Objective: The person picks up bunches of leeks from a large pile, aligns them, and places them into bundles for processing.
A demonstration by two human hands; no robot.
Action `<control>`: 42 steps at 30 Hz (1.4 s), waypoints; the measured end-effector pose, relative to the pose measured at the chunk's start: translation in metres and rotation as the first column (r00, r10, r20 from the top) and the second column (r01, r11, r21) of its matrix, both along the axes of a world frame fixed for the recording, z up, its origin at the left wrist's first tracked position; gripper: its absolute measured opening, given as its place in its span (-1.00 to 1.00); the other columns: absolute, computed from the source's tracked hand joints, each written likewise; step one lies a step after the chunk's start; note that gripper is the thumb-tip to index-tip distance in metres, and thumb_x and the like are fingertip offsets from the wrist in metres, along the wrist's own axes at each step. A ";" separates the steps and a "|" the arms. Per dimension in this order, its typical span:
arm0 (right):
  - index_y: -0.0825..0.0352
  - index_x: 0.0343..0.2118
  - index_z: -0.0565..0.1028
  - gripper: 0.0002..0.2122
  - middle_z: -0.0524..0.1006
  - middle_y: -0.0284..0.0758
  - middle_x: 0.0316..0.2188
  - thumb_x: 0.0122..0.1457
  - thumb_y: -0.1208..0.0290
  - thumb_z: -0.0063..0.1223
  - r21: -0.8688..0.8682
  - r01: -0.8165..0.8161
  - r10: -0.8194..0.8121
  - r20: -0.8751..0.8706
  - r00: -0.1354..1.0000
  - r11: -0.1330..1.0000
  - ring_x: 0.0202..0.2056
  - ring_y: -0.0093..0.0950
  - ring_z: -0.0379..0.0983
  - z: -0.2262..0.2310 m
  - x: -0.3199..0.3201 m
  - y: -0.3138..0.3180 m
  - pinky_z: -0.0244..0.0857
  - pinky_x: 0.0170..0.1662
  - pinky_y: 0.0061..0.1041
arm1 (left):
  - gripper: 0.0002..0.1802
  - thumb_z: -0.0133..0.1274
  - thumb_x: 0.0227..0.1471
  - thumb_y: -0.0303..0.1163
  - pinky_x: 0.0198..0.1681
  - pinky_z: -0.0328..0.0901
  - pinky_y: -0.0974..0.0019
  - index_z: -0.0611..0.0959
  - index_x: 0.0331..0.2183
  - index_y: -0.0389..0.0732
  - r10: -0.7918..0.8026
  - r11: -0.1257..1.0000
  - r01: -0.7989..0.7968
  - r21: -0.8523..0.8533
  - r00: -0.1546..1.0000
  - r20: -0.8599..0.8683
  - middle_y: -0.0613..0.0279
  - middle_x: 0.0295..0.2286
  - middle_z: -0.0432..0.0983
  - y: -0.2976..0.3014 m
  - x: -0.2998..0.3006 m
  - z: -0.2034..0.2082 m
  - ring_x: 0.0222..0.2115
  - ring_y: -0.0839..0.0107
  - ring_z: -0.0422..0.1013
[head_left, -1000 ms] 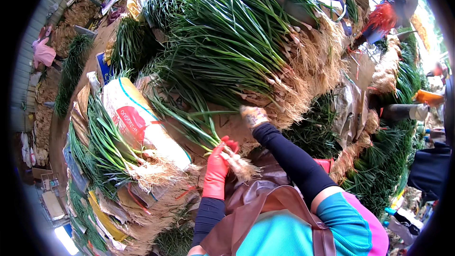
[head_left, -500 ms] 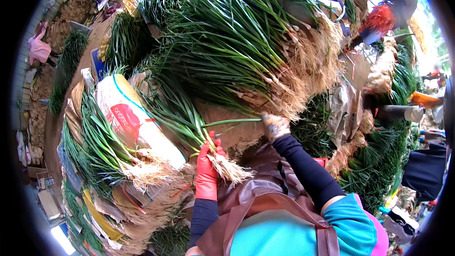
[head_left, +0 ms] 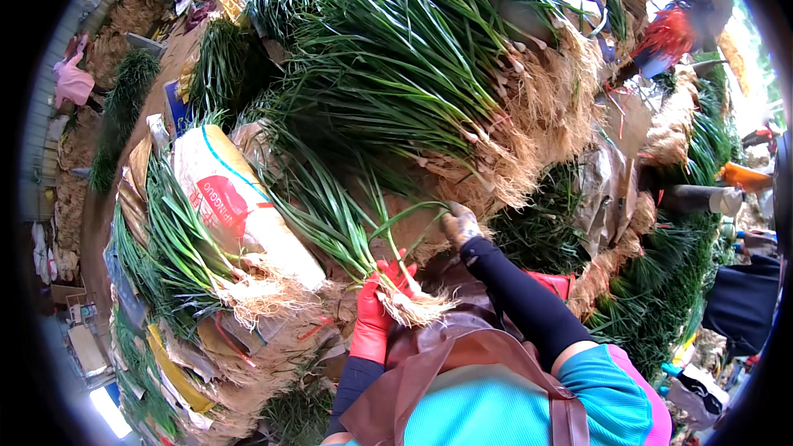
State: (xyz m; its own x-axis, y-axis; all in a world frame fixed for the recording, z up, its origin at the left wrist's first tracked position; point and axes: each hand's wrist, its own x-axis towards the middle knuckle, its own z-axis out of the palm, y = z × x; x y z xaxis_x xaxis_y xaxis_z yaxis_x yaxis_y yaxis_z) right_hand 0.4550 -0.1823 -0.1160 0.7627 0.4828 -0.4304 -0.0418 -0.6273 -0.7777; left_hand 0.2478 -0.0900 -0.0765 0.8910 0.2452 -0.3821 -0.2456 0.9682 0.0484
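My left hand [head_left: 382, 301], in a red glove, is closed round a small bunch of green garlic [head_left: 351, 239] near the bulbs. Pale roots [head_left: 417, 309] hang out to the right of the fingers, while the long leaves slope up and left. My right hand [head_left: 460, 225], in a patterned glove with a dark sleeve, is a little farther off to the right. Its fingers are closed at the end of one thin leaf [head_left: 417, 208] that bends across from the bunch; the fingertips are partly hidden.
A big heap of green garlic [head_left: 388, 66] lies ahead, its roots toward the right. Another bunch [head_left: 186, 239] rests left, against a white sack [head_left: 239, 198] with a red print. More greens [head_left: 652, 289] lie at the right. A person in pink [head_left: 74, 78] is far left.
My left hand has moved slightly right and nearer to me with the bunch. My right hand has shifted left and a little nearer. The leaf between them, straight before, now bows upward.
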 end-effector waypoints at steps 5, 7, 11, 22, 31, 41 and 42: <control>0.34 -0.29 0.46 -0.82 0.49 -0.25 -0.50 0.10 0.37 -0.01 0.310 0.058 -0.044 -0.052 0.998 0.949 -0.44 -0.45 0.40 0.018 0.006 0.038 0.28 -0.35 -0.48 | -0.60 0.00 -0.02 -0.37 -0.13 0.32 -0.05 0.39 -0.08 -0.08 0.021 1.000 -0.019 0.021 0.993 -0.117 -0.01 0.02 0.21 0.000 -0.030 -0.011 -0.13 0.08 0.35; 0.32 -0.34 0.48 -0.85 0.47 -0.35 -0.56 0.12 0.35 0.00 0.584 0.416 -0.155 -0.444 0.883 0.697 -0.52 -0.63 0.35 0.036 0.016 0.032 0.25 -0.43 -0.58 | -0.56 0.00 -0.03 -0.40 -0.05 0.23 -0.10 0.35 -0.05 -0.08 -0.001 1.000 0.004 0.020 0.984 -0.179 0.03 0.01 0.22 -0.001 -0.023 -0.001 -0.13 0.06 0.34; 0.20 -0.36 0.50 -0.79 0.49 -0.35 -0.56 0.12 0.19 -0.09 0.164 -0.021 0.015 0.036 0.999 0.986 -0.49 -0.45 0.42 0.024 0.043 -0.072 0.27 -0.44 -0.49 | -0.36 -0.04 0.00 -0.36 -0.10 0.29 0.07 0.17 0.12 0.10 -0.051 0.997 0.054 0.064 0.998 -0.040 0.14 0.14 -0.02 0.002 -0.017 0.003 -0.11 0.11 0.33; 0.24 -0.40 0.53 -0.67 0.53 -0.20 -0.43 0.05 0.05 -0.10 -0.679 -0.399 0.626 0.116 0.771 0.617 -0.36 -0.23 0.48 -0.003 0.017 -0.021 0.34 -0.33 -0.27 | -0.74 0.00 -0.02 -0.32 0.06 0.11 0.02 0.52 -0.24 -0.19 -0.092 0.992 0.100 0.081 0.992 -0.091 0.09 -0.16 0.41 0.003 0.018 -0.008 -0.10 0.15 0.31; 0.38 -0.36 0.49 -0.48 0.49 -0.18 -0.54 0.03 -0.11 -0.07 0.077 -0.829 0.819 -0.231 0.526 0.554 -0.45 -0.45 0.44 0.071 -0.016 0.003 0.29 -0.36 -0.44 | -0.61 -0.02 0.00 -0.25 0.04 0.16 0.06 0.45 -0.17 -0.31 -0.113 0.978 0.137 0.160 0.982 -0.154 0.09 -0.19 0.43 0.004 0.001 -0.004 -0.11 0.17 0.32; 0.33 -0.37 0.52 -0.66 0.51 -0.08 -0.37 0.03 0.10 -0.03 -0.245 -0.664 0.701 0.116 0.704 0.707 -0.24 -0.17 0.44 0.060 -0.047 0.080 0.30 -0.17 -0.27 | -0.76 -0.07 -0.02 -0.43 -0.14 0.33 0.09 0.51 -0.28 -0.34 -0.032 0.981 0.109 0.160 0.908 -0.419 0.09 -0.39 0.46 -0.001 -0.018 -0.014 -0.33 0.26 0.42; 0.33 -0.37 0.51 -0.66 0.51 -0.07 -0.37 0.03 0.10 -0.03 -0.218 -0.619 0.648 0.098 0.756 0.755 -0.24 -0.17 0.44 0.062 -0.049 0.079 0.30 -0.17 -0.27 | -0.75 -0.07 -0.02 -0.42 -0.17 0.35 0.12 0.51 -0.28 -0.35 -0.048 0.975 0.139 0.174 0.893 -0.447 0.10 -0.40 0.46 -0.001 -0.021 -0.013 -0.35 0.26 0.42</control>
State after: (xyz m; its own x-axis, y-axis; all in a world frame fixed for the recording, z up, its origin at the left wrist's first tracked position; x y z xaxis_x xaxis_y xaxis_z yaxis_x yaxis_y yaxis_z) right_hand 0.4056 -0.1035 -0.0536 0.3700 0.8135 -0.4488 0.5238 -0.5816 -0.6224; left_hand 0.2263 -0.0906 -0.0899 0.6664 0.2797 -0.6911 -0.0637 0.9449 0.3210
